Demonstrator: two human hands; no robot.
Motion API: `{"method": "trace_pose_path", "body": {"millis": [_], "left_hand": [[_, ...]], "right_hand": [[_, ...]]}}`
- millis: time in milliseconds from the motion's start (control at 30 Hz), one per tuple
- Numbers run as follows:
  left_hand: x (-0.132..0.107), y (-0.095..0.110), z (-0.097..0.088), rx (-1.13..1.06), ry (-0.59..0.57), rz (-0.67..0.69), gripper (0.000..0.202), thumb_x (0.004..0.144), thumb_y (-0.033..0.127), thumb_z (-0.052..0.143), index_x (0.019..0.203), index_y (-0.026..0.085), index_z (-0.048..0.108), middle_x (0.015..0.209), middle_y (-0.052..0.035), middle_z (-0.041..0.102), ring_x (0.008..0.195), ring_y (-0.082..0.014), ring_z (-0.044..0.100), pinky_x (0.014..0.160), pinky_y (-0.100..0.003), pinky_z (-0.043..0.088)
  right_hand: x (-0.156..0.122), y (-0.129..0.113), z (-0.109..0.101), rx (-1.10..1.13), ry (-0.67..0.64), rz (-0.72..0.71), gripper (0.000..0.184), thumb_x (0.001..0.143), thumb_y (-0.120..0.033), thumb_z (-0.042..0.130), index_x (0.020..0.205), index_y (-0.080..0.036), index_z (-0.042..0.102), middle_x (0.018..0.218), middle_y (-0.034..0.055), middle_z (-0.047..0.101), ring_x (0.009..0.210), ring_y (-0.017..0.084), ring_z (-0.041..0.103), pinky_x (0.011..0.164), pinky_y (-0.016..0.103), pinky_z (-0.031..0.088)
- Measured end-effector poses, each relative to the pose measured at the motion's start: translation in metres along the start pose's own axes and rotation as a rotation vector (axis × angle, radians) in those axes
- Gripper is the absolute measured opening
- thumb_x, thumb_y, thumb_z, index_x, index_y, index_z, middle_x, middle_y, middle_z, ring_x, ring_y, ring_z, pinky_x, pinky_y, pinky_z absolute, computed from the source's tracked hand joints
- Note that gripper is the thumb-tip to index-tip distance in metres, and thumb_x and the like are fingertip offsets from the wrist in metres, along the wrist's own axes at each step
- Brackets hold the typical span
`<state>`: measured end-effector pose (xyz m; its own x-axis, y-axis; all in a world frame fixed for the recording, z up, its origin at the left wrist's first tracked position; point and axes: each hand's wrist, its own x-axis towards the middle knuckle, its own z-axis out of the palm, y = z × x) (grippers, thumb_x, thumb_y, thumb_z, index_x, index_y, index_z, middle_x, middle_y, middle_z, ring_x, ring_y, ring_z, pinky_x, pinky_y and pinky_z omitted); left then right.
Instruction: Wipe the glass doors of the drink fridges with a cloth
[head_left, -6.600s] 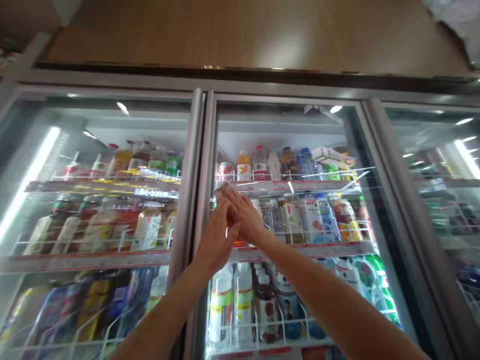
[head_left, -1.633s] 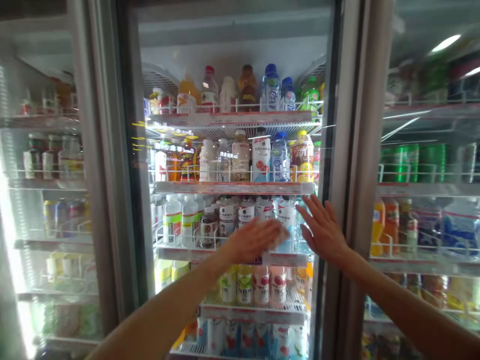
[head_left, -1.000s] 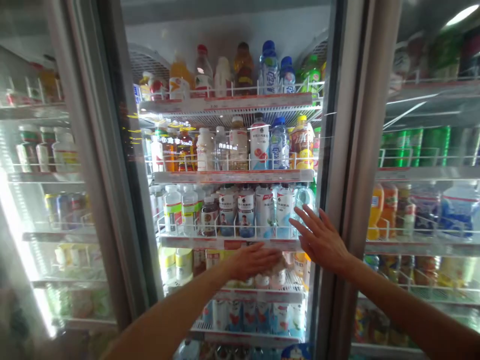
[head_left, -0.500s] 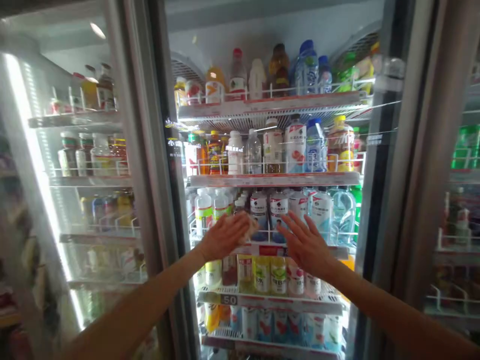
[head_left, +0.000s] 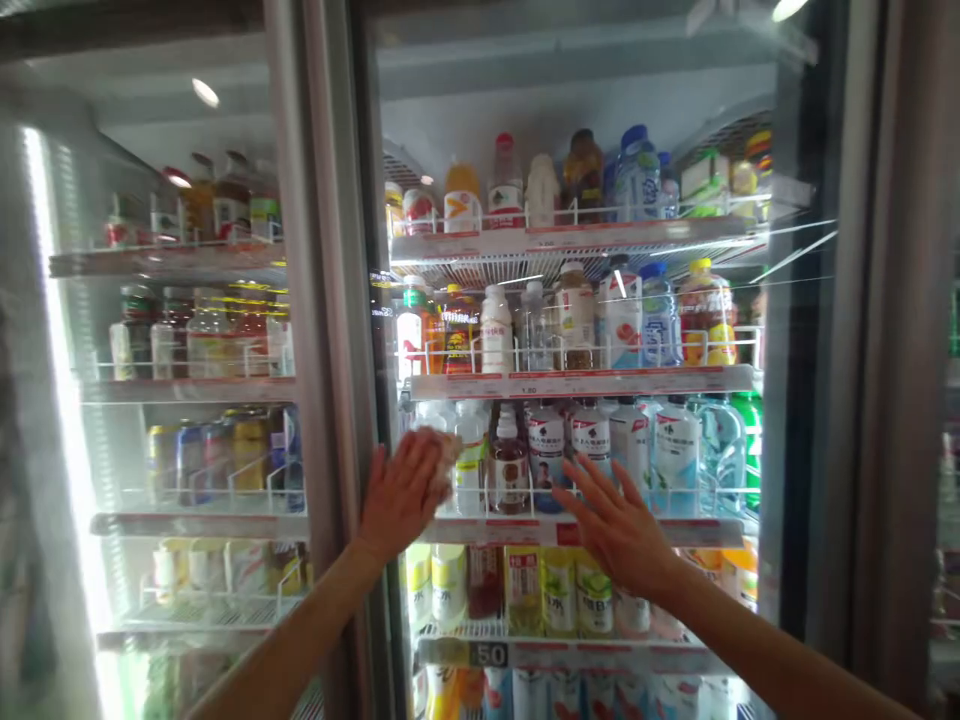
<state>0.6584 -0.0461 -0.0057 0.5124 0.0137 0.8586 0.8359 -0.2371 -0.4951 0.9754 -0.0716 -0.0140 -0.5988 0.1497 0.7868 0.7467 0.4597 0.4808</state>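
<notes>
A glass cooler door (head_left: 570, 60) fills the middle of the view, with shelves of drinks behind it. My left hand (head_left: 405, 495) is at the door's left side, close to the metal frame. Under its fingers it holds a crumpled pale cloth (head_left: 447, 455) flat against the glass; the hand hides part of the cloth. My right hand (head_left: 616, 520) is open at the glass further right, its fingers spread and nothing in them. Between the hands, a dark brown bottle (head_left: 510, 470) and white-labelled bottles (head_left: 590, 440) show on the middle shelf.
A second cooler door (head_left: 187, 90) stands to the left, with cans and bottles behind it. Metal door frames (head_left: 330, 300) run vertically between the doors. Another metal frame (head_left: 885, 350) rises on the right. Ceiling lights reflect in the glass.
My left hand has moved left with the cloth, from mid-door to near the left frame. My right hand stays spread at the glass. The view has shifted slightly left and up.
</notes>
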Motion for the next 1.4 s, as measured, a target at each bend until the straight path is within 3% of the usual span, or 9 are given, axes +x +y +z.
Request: {"method": "trace_pose_path", "body": {"millis": [200,333,500,667,800,933,1100,1267,1400], "left_hand": [[-0.007,0.023,0.009,-0.072,-0.014,0.01,0.053,0.087,0.036,0.045,0.136,0.019,0.036,0.136,-0.0087,0.047,0.137,-0.017,0.024,0.115,-0.039,0.012],[0.018,0.024,0.015,0.015,0.129,-0.286,0.058,0.088,0.03,0.043,0.141,0.014,0.026,0.142,-0.0144,0.037,0.139,-0.0208,0.018,0.114,-0.045,0.011],[0.046,0.032,0.017,-0.112,0.069,0.109,0.057,0.088,0.034,0.042,0.14,0.018,0.027,0.14,-0.0079,0.042,0.138,-0.0171,0.02,0.115,-0.041,0.011],[0.085,0.031,0.018,0.016,0.178,-0.257,0.057,0.089,0.028,0.041,0.141,0.012,0.025,0.143,-0.0136,0.036,0.14,-0.0183,0.012,0.115,-0.042,0.008],[0.117,0.046,0.021,-0.093,0.101,0.159,0.053,0.089,0.034,0.041,0.138,0.017,0.032,0.139,-0.0067,0.044,0.139,-0.0154,0.016,0.116,-0.039,0.007],[0.149,0.076,0.029,-0.025,0.154,-0.168,0.054,0.088,0.032,0.041,0.138,0.012,0.031,0.141,-0.0125,0.04,0.14,-0.0196,0.014,0.115,-0.044,0.009],[0.178,0.14,0.043,-0.075,0.051,0.361,0.049,0.088,0.037,0.04,0.133,0.018,0.039,0.147,-0.0048,0.033,0.141,-0.0198,0.01,0.116,-0.043,0.008],[0.216,0.182,0.055,-0.047,0.091,0.095,0.049,0.089,0.036,0.037,0.133,0.014,0.039,0.146,-0.0084,0.033,0.14,-0.024,0.015,0.115,-0.047,0.008],[0.233,0.215,0.062,-0.098,0.044,0.452,0.048,0.09,0.033,0.034,0.135,0.017,0.037,0.148,-0.0046,0.03,0.139,-0.0206,0.019,0.115,-0.043,0.013]], "right_hand": [[0.006,0.002,0.001,-0.028,0.038,0.012,0.043,0.083,-0.013,0.044,0.124,-0.018,0.052,0.142,0.0117,0.041,0.139,0.025,0.018,0.113,0.049,0.012],[0.013,0.007,-0.001,-0.069,0.08,0.088,0.046,0.083,-0.009,0.042,0.127,-0.017,0.049,0.146,0.0131,0.033,0.139,0.026,0.017,0.111,0.052,0.016],[0.012,0.017,-0.001,-0.081,0.061,0.085,0.051,0.084,-0.011,0.042,0.134,-0.021,0.041,0.147,0.0093,0.032,0.139,0.025,0.02,0.111,0.051,0.018],[0.002,0.041,-0.008,-0.145,0.095,0.168,0.054,0.086,-0.014,0.041,0.139,-0.017,0.034,0.148,0.0112,0.03,0.139,0.027,0.019,0.111,0.052,0.018],[-0.011,0.065,-0.019,-0.156,0.096,0.149,0.06,0.086,-0.014,0.04,0.144,-0.02,0.023,0.148,0.0093,0.029,0.139,0.025,0.019,0.111,0.051,0.019],[-0.026,0.093,-0.037,-0.219,0.164,0.259,0.065,0.087,-0.015,0.04,0.146,-0.023,0.013,0.15,0.0073,0.026,0.139,0.024,0.019,0.112,0.051,0.019],[-0.055,0.124,-0.058,-0.261,0.164,0.276,0.065,0.089,-0.017,0.04,0.146,-0.024,0.011,0.149,0.0064,0.027,0.138,0.023,0.022,0.111,0.049,0.021],[-0.084,0.151,-0.074,-0.302,0.164,0.334,0.065,0.089,-0.017,0.04,0.147,-0.024,0.011,0.148,0.0083,0.03,0.138,0.024,0.021,0.11,0.05,0.023],[-0.094,0.166,-0.084,-0.318,0.191,0.335,0.066,0.088,-0.016,0.041,0.147,-0.022,0.012,0.147,0.0091,0.032,0.138,0.023,0.022,0.11,0.049,0.023]]}}
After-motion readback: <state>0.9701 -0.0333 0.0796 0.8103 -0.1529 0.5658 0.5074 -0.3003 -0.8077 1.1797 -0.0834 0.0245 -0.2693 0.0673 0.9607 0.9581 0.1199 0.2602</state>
